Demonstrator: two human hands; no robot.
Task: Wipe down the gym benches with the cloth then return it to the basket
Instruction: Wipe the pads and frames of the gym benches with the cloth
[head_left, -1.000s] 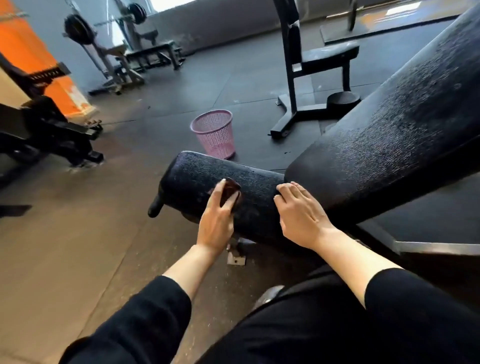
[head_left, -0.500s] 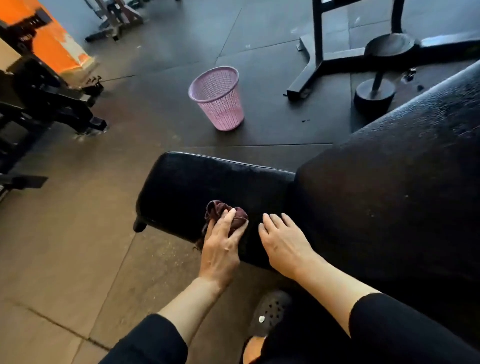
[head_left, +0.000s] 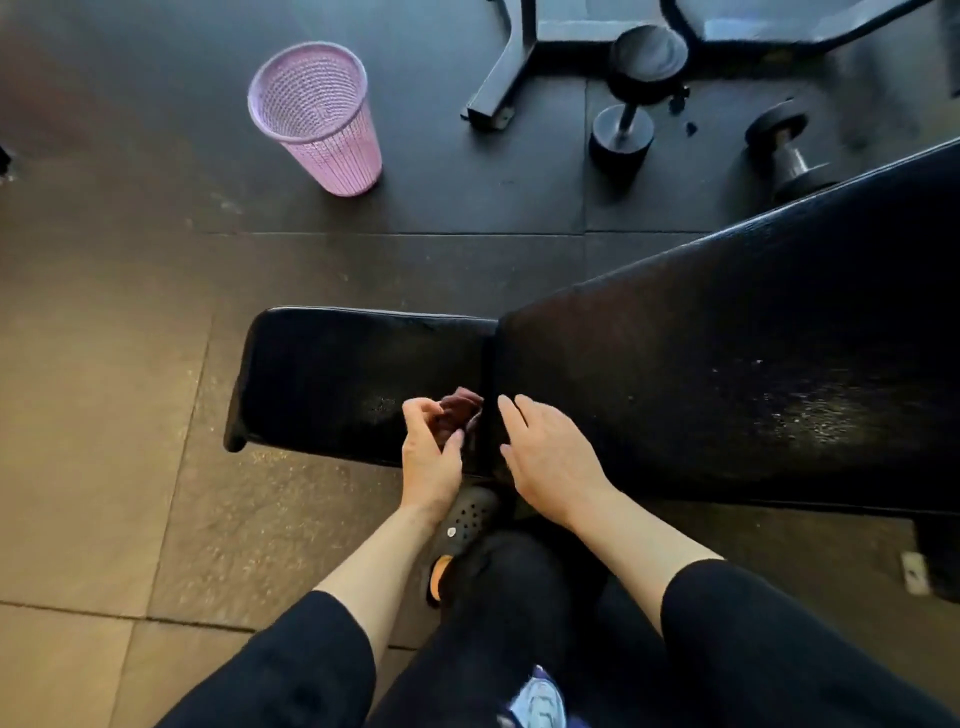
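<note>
A black padded gym bench lies across the middle, with its flat seat pad (head_left: 337, 374) on the left and its raised back pad (head_left: 727, 395) on the right. My left hand (head_left: 428, 457) holds a small dark red cloth (head_left: 460, 410) at the near edge of the seat pad, right beside the gap between the pads. My right hand (head_left: 550, 457) rests flat with straight fingers on the near end of the back pad. A pink mesh basket (head_left: 317, 119) stands upright on the floor beyond the bench.
Dumbbells (head_left: 623, 124) (head_left: 784, 150) lie on the dark rubber floor at the far right, next to a black machine frame (head_left: 504, 78). My black-clad legs and a dark clog (head_left: 465, 514) are just below the bench edge.
The camera has tilted down and closer. My left hand has shifted right with the cloth towards the gap between the pads, its fingers now curled round it. My right hand stays on the back pad.
</note>
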